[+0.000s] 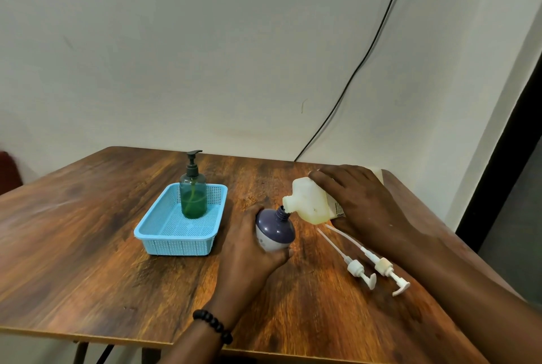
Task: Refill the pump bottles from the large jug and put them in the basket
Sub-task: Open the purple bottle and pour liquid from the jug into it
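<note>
My right hand (357, 199) grips the large pale jug (309, 200), which is tipped over to the left with its spout against the open neck of a purple and white bottle (274, 230). My left hand (249, 249) holds that bottle from the left side, tilted toward the jug. A green pump bottle (193, 195) with a black pump stands upright at the far end of the blue basket (176, 242). Two white pump heads (378, 268) with long tubes lie on the table under my right forearm.
The wooden table (102, 261) ends close behind the jug, with a wall beyond. A black cable (366, 52) runs down the wall to the table's back edge. The table's right edge is near my right arm.
</note>
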